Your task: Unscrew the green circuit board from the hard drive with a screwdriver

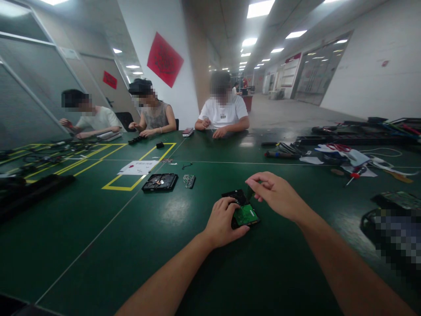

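A black hard drive with a green circuit board (245,213) lies on the dark green table (138,245) in front of me. My left hand (222,221) is closed around its near left side and holds it down. My right hand (278,193) hovers over the drive's far edge with thumb and fingers pinched on a small dark part I cannot make out.
An opened black drive case (160,182) and a small board (189,181) lie to the left by yellow floor-tape lines (131,175). Tools, screwdrivers and cables (345,158) clutter the right side. Three people (223,114) sit working at the far edge.
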A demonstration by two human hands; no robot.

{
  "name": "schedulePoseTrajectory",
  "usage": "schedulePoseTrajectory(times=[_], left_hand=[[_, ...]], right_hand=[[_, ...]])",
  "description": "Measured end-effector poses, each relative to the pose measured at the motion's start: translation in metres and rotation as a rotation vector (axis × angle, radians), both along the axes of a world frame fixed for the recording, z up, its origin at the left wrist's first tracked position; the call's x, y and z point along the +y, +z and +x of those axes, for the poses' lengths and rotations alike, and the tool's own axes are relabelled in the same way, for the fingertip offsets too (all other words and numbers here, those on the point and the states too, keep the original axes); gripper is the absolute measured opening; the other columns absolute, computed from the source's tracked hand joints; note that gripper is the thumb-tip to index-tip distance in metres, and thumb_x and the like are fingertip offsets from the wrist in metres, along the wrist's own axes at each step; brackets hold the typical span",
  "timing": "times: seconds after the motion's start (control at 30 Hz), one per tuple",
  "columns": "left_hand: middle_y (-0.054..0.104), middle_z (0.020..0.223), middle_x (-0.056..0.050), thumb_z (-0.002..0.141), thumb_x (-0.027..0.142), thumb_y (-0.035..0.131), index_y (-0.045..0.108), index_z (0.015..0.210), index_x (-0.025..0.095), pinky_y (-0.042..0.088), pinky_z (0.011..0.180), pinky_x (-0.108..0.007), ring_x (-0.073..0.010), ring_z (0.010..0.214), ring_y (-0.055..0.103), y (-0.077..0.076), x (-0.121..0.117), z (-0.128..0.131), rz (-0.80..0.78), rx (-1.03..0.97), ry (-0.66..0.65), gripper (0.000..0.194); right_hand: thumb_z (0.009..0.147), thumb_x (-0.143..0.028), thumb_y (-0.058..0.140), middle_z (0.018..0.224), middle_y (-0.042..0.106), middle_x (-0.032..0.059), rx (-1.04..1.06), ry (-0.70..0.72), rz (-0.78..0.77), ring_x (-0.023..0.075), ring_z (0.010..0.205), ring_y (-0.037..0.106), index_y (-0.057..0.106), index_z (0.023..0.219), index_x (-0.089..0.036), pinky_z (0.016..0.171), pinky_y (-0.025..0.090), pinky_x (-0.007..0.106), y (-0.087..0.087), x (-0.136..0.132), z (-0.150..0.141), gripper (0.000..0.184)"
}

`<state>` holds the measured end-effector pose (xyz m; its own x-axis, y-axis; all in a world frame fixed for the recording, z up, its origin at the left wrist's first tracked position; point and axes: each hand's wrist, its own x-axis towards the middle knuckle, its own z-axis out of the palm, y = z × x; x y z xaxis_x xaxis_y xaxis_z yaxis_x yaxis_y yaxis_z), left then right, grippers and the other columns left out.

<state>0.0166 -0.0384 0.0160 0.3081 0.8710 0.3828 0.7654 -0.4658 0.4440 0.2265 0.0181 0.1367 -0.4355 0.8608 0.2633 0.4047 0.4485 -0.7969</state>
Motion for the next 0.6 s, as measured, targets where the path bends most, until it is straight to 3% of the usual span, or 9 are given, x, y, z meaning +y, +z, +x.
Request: schedulePoseTrajectory(times=[0.37,0.47,0.6], left_hand=[[0.058,0.139,-0.012,0.078,0.054,0.081,0.061,0.127,0.026,0.041,0.115,-0.057,-0.0352,0.134,0.051,0.0013,-0.0009,0.0009,0.005,-0.012,0.005,0.06],[0.058,0.139,-0.012,0.078,0.053,0.081,0.06,0.127,0.025,0.041,0.115,-0.057,-0.0352,0.134,0.052,0.0011,-0.0009,0.0015,0.006,-0.003,0.004,0.06],[0.058,0.139,-0.013,0.078,0.054,0.081,0.06,0.127,0.026,0.041,0.114,-0.059,-0.0362,0.133,0.052,0.0022,-0.0011,0.0018,0.003,0.007,0.009,0.06]], right_hand=[[0.097,-0.038,0.062,0.092,0.076,0.0045,-0.006,-0.059,0.018,0.0186,0.07,0.069,0.071,0.11,-0.023,0.063,0.055,0.032,-0.0053,0.0029,-0.0024,0.022],[0.098,-0.043,0.06,0.102,0.075,0.0056,-0.008,-0.049,0.072,0.0185,0.076,0.069,0.073,0.106,-0.025,0.066,0.055,0.032,-0.0063,0.0043,-0.0025,0.024],[0.098,-0.048,0.061,0.095,0.075,0.0049,-0.007,-0.024,0.071,0.0183,0.074,0.067,0.073,0.099,-0.024,0.065,0.054,0.031,-0.0082,0.0063,-0.0016,0.028]])
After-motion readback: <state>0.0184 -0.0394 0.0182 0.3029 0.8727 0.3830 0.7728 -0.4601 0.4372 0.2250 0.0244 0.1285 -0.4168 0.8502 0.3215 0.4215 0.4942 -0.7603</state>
